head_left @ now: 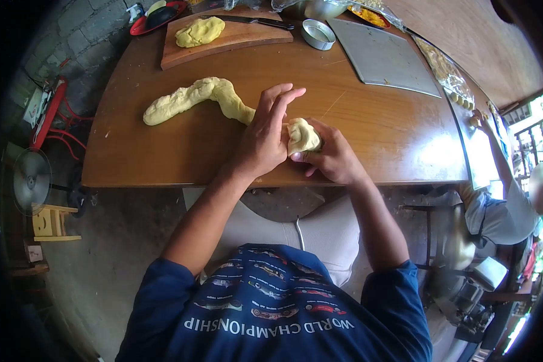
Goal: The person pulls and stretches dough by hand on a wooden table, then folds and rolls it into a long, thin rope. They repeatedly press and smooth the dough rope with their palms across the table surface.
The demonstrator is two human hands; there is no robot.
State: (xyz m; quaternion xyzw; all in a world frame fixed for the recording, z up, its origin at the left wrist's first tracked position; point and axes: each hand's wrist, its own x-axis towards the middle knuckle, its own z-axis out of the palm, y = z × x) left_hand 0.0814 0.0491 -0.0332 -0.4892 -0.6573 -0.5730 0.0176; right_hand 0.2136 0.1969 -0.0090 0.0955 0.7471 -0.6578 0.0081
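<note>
My right hand (338, 155) holds a small piece of pale yellow dough (303, 136) near the table's front edge, thumb in front and fingers wrapped around its far side. Against the left side of this piece rests my left hand (264, 142), its fingers stretched out and pointing up and to the right. A long, bent rope of dough (193, 98) lies on the brown wooden table (127, 145) to the left. Its right end passes behind my left hand and is hidden there.
At the back, a wooden cutting board (247, 40) carries a dough lump (200, 32) and a knife (265, 22). Right of it are a round tin (318, 35) and a flat metal tray (383, 57). Another person (504, 205) works at the far right beside several small dough balls (461, 99).
</note>
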